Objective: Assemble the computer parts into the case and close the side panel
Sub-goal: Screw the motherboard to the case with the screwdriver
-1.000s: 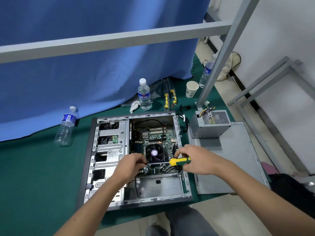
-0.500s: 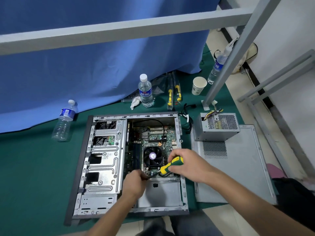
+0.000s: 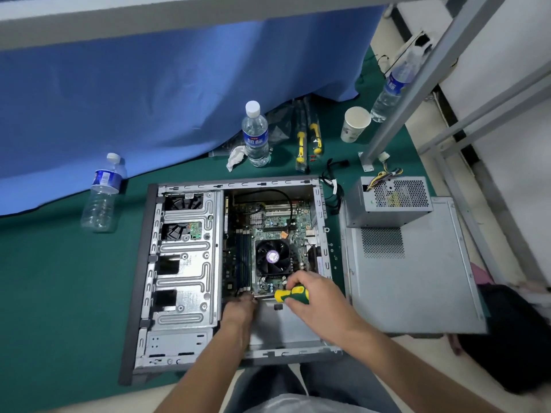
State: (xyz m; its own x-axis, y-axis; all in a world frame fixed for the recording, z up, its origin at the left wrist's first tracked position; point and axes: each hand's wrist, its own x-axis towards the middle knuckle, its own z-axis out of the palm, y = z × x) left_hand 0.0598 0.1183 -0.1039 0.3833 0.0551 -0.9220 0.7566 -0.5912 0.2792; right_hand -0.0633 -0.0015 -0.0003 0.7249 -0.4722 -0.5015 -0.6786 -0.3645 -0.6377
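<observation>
Since the earlier frames both hands have dropped toward the near edge of the motherboard (image 3: pixel 268 234), and the screwdriver (image 3: pixel 290 294) has swung from lying level to pointing down toward the board's lower edge. The right hand (image 3: pixel 316 299) grips the yellow-and-green screwdriver handle, fingers curled round it. The left hand (image 3: pixel 240 308) sits just left of the tool tip, fingertips down at the board edge; whether it pinches anything cannot be determined. The hands are close together but not touching.

The case (image 3: pixel 185 263) lies open on its side on the green mat (image 3: pixel 59 293), the CPU fan (image 3: pixel 272 256) just beyond the hands. The side panel (image 3: pixel 417 278) lies flat just right of the case, with the power supply (image 3: pixel 390 201) resting on its far end.

Beyond the case stand two water bottles (image 3: pixel 255 135), a paper cup (image 3: pixel 354 123) and spare screwdrivers (image 3: pixel 308 138).
</observation>
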